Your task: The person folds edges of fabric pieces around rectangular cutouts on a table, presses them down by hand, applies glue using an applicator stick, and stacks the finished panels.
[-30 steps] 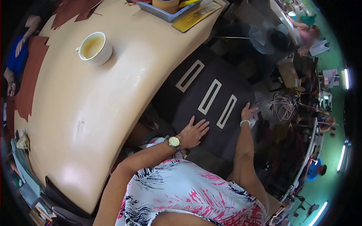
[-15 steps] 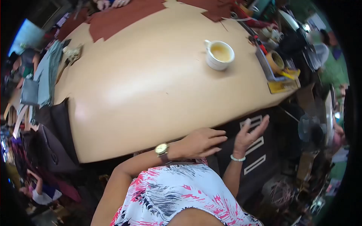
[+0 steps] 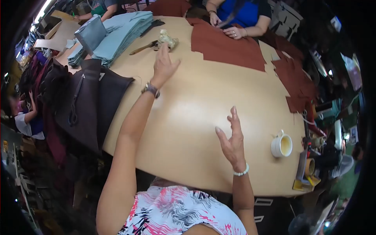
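My left hand [image 3: 164,67] is stretched out over the far left part of the tan table [image 3: 188,149]. Its fingers are apart and hold nothing; they are nearest to a crumpled pale rag [image 3: 167,39] and a brush-like tool with a wooden handle [image 3: 141,49]. Above the middle of the table is my right hand [image 3: 232,144], fingers spread, with nothing in it. A white cup [image 3: 281,145] with a light brown drink stands to the right of that hand.
Reddish-brown sheets [image 3: 227,45] lie at the far side, by a co-worker's hands. Stacked blue-grey pieces [image 3: 125,35] and dark sheets with scissors [image 3: 73,113] are at the left. A bin with tape [image 3: 309,166] stands at the right edge.
The view has swung left. My hands have left the dark panel with pale rectangular frames and are now over the table, the left one reaching far forward.
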A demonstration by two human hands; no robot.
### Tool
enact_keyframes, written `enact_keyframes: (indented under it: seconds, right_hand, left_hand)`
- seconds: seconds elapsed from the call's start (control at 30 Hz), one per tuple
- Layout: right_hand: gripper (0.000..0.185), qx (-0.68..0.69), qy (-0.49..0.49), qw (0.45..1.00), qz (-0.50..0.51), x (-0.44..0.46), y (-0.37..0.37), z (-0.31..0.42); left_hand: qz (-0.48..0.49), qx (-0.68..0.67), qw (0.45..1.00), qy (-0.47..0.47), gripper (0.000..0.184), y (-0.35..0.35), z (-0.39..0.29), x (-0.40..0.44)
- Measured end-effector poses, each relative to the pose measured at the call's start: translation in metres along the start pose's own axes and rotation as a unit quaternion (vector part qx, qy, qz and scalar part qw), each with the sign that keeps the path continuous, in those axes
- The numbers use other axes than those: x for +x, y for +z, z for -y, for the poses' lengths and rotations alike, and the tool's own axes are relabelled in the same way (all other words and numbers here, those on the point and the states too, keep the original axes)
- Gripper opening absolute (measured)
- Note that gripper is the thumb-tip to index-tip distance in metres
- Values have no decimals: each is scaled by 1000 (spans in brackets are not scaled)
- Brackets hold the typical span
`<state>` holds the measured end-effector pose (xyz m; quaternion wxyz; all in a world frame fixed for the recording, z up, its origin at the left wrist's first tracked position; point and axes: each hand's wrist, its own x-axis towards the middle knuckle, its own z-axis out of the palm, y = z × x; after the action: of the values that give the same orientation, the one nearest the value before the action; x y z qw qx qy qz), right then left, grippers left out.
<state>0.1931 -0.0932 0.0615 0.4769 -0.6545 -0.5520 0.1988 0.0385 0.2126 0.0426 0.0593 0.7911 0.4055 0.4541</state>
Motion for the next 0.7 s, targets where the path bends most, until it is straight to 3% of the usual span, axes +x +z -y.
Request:
enact_keyframes:
  seconds: [0.03, 0.13, 0.17, 0.23, 0.37, 0.57, 0.67, 0.7]
  right_hand:
    - [74, 28, 19, 999, 12, 4, 7, 3]
    - [82, 159, 123, 979, 46, 1, 28, 1]
    - [84, 179, 128, 974, 44, -4, 38, -9]
    - [87, 219, 142, 964, 43, -12, 59, -30]
    - [90, 125, 126, 983, 36, -11, 61, -19]
    - [90, 54, 110, 991, 50, -8, 62, -13]
    - [86, -2, 110, 993, 48, -1, 69, -18]
    - [84, 35, 133, 989, 47, 5, 69, -16]
  left_hand:
    - [-5, 2, 998, -56, 91, 8, 22, 22]
    - [-74, 87, 988, -108, 104, 36, 67, 66]
    - [-44, 76, 987, -134, 112, 42, 76, 77]
    - [-20, 58, 987, -149, 109, 49, 85, 93]
    - [73, 11, 977, -199, 102, 64, 116, 108]
    - [59, 31, 996, -63, 87, 46, 119, 87]
    - [147, -65, 985, -66, 82, 10, 88, 55]
    - [156, -76, 984, -43, 80, -2, 73, 38]
